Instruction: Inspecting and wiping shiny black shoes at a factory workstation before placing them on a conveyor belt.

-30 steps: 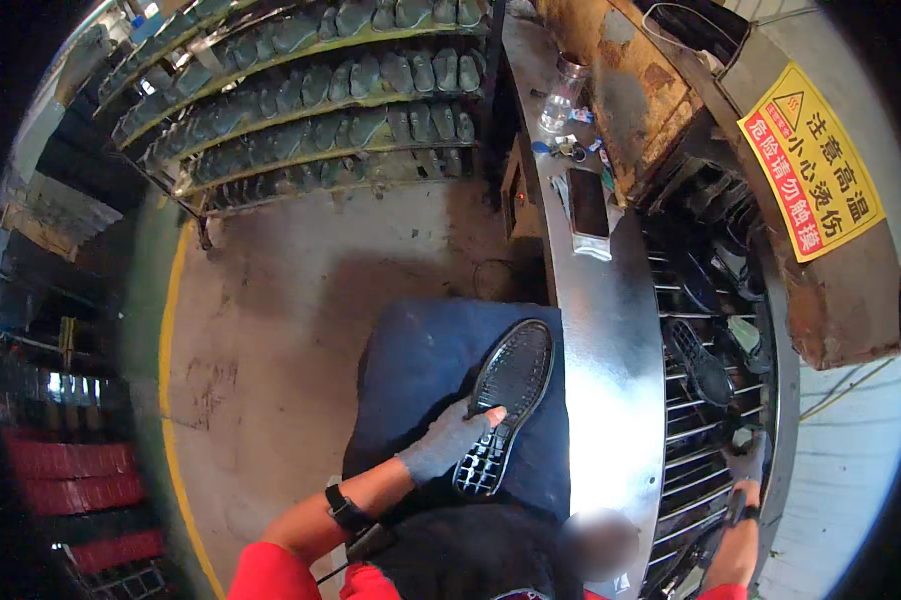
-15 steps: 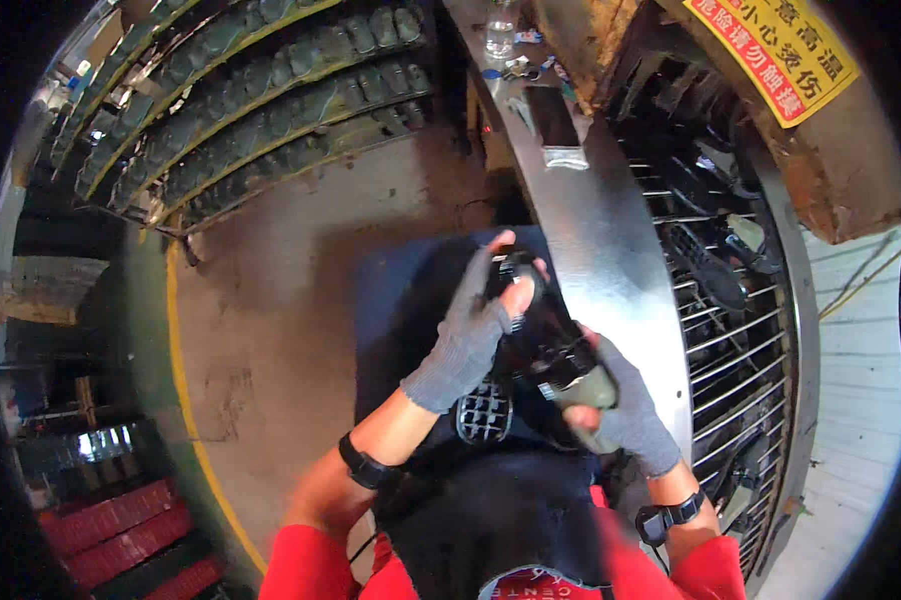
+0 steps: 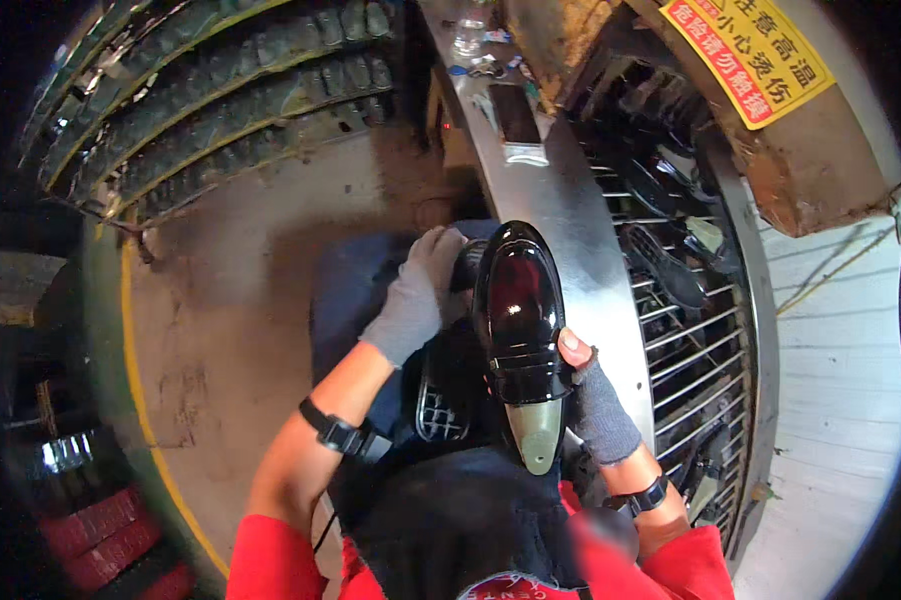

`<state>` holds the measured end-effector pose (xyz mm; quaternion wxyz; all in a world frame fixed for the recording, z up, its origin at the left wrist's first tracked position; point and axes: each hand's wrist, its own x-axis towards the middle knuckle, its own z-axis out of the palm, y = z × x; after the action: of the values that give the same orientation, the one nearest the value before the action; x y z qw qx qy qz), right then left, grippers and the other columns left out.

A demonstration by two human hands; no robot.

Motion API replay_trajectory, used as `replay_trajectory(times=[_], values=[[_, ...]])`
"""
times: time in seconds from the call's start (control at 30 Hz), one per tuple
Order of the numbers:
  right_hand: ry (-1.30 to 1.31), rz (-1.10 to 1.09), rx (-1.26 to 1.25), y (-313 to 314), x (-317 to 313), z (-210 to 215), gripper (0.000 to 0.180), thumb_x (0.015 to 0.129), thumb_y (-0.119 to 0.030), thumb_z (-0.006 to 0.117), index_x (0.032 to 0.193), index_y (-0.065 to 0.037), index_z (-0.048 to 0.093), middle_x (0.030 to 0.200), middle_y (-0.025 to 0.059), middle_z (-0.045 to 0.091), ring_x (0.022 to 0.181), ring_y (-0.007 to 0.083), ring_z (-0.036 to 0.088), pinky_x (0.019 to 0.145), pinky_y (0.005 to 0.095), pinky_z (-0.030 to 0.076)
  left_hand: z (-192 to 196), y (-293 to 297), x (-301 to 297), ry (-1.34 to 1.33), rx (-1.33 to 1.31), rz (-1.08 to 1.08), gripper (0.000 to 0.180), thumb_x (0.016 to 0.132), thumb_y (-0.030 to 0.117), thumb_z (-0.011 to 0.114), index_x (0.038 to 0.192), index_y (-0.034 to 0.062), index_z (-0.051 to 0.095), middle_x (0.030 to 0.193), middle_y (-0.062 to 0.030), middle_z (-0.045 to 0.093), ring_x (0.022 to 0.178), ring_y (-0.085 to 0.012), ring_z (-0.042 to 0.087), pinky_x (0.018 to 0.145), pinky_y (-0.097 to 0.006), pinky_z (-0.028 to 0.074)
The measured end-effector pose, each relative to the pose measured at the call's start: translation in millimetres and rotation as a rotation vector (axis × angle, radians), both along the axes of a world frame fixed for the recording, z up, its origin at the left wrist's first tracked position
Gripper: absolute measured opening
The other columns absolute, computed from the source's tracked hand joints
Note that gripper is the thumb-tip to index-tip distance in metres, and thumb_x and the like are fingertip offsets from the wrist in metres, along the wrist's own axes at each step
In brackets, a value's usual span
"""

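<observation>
A glossy black loafer (image 3: 518,300) is held toe up and away from me, with a grey-green shoe last (image 3: 535,437) showing in its opening. My right hand (image 3: 598,400), in a grey fingerless glove, grips its right side, thumb along the edge. Just left of the loafer, my gloved left hand (image 3: 425,290) closes around the far end of a black shoe sole. The sole's open-grid heel (image 3: 440,405) shows nearer my lap. The loafer and hand hide part of the sole between, and the left fingertips are mostly covered.
A metal ledge (image 3: 580,270) runs along my right, bearing a dark phone (image 3: 515,115) and a clear bottle (image 3: 467,38). Beyond it, a barred rack (image 3: 685,395) carries several black shoes and soles. Shelves of shoes (image 3: 270,90) stand far left; red crates (image 3: 95,540) sit lower left.
The loafer has turned and come up, its shiny upper now facing me with the toe pointing away. My left hand has drawn left, apart from the loafer. The whole view has shifted slightly.
</observation>
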<state>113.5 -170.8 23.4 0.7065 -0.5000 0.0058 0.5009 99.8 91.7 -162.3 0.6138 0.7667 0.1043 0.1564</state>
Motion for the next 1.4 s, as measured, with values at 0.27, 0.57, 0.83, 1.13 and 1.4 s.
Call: replay_trajectory(times=[0.27, 0.57, 0.83, 1.13, 1.4], values=[[0.065, -0.090, 0.039, -5.6, 8.6, -32.4, 0.070, 0.104, -0.061, 0.056, 0.143, -0.003, 0.059, 0.124, 0.0156, 0.074, 0.102, 0.0253, 0.076, 0.088, 0.0399, 0.065, 140.4, 24.1, -13.9, -0.073, -0.878, -0.052, 0.056, 0.099, 0.031, 0.060, 0.142, -0.0048, 0.060, 0.132, -0.0165, 0.070, 0.120, -0.0266, 0.068, 0.108, -0.038, 0.053], [0.112, 0.107, 0.190, 40.3, -14.9, -45.0, 0.069, 0.105, -0.057, 0.056, 0.146, -0.002, 0.054, 0.133, 0.0145, 0.070, 0.111, 0.0254, 0.073, 0.096, 0.0396, 0.062, 180.8, 18.1, -42.5, -0.119, -0.612, -0.300, 0.071, 0.112, 0.058, 0.032, 0.155, 0.0034, 0.046, 0.138, -0.0178, 0.067, 0.115, -0.0216, 0.069, 0.101, -0.036, 0.057], [0.056, 0.130, 0.137, 34.4, -3.6, -68.7, 0.073, 0.103, -0.059, 0.060, 0.145, 0.000, 0.056, 0.137, 0.0133, 0.068, 0.117, 0.0248, 0.070, 0.105, 0.0418, 0.057, 177.2, 11.2, -47.3, -0.135, -0.718, -0.317, 0.069, 0.113, 0.056, 0.030, 0.155, 0.0031, 0.046, 0.137, -0.0158, 0.068, 0.115, -0.0204, 0.068, 0.101, -0.035, 0.056], [0.141, 0.096, 0.132, 30.7, -18.0, -41.8, 0.079, 0.095, -0.066, 0.067, 0.135, 0.002, 0.064, 0.119, 0.0161, 0.075, 0.101, 0.0258, 0.077, 0.090, 0.0389, 0.064, 206.4, -4.8, -66.8, -0.111, -0.525, -0.326, 0.082, 0.093, 0.049, 0.075, 0.155, 0.0049, 0.044, 0.137, -0.0157, 0.065, 0.120, -0.0233, 0.066, 0.107, -0.040, 0.052], [0.327, 0.214, 0.098, 26.6, -18.8, -36.9, 0.098, 0.077, -0.054, 0.081, 0.152, -0.002, 0.045, 0.141, 0.0194, 0.059, 0.118, 0.0309, 0.068, 0.103, 0.0481, 0.060, 226.9, -4.0, -85.0, -0.047, -0.046, -0.264, 0.071, 0.079, 0.011, 0.085, 0.140, 0.0053, 0.049, 0.129, -0.0144, 0.071, 0.114, -0.0246, 0.071, 0.100, -0.040, 0.056]])
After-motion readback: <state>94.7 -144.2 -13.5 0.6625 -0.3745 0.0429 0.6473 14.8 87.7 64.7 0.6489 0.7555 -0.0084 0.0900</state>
